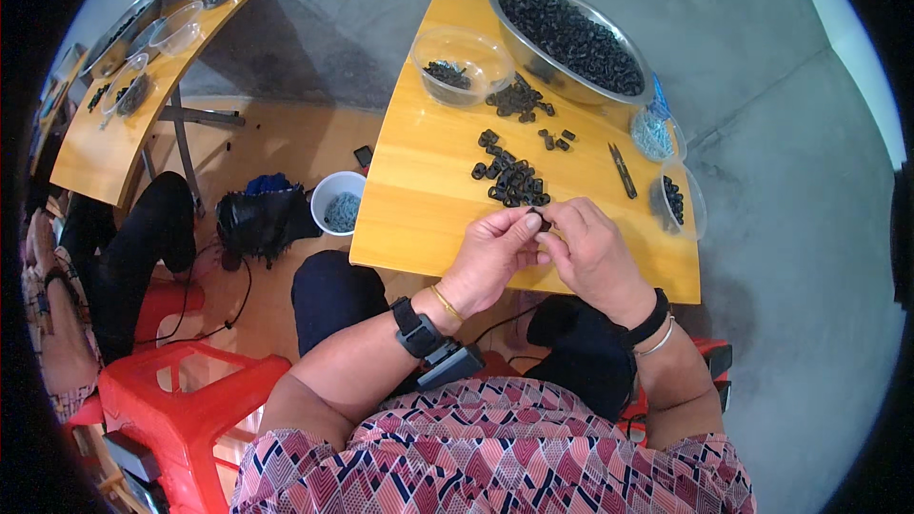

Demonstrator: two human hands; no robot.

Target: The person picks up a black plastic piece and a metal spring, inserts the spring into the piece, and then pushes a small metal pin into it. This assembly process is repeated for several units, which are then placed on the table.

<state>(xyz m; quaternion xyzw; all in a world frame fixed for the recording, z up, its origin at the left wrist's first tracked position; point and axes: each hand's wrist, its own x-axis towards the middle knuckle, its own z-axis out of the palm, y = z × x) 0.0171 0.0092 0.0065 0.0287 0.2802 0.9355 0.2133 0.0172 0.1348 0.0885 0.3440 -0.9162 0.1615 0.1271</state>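
Near the table's front edge, my left hand (pixel 488 259) and my right hand (pixel 597 255) meet, pinching a small black plastic part (pixel 541 220) between their fingertips. My fingers partly cover it, so its full shape is hidden. Just beyond my fingertips lies a loose pile of black plastic parts (pixel 511 173). A few single black parts (pixel 555 141) lie farther up, below another small heap (pixel 520 98). To the right of the pile rests a pair of dark tweezers (pixel 623 171).
A large metal bowl (pixel 526 55) full of black parts stands at the table's far edge, beside a clear tub (pixel 487 71). On the right are a tub of pale blue bits (pixel 653 136) and a clear cup (pixel 696 202). A white bucket (pixel 319 200) and red stool (pixel 181 400) stand left.
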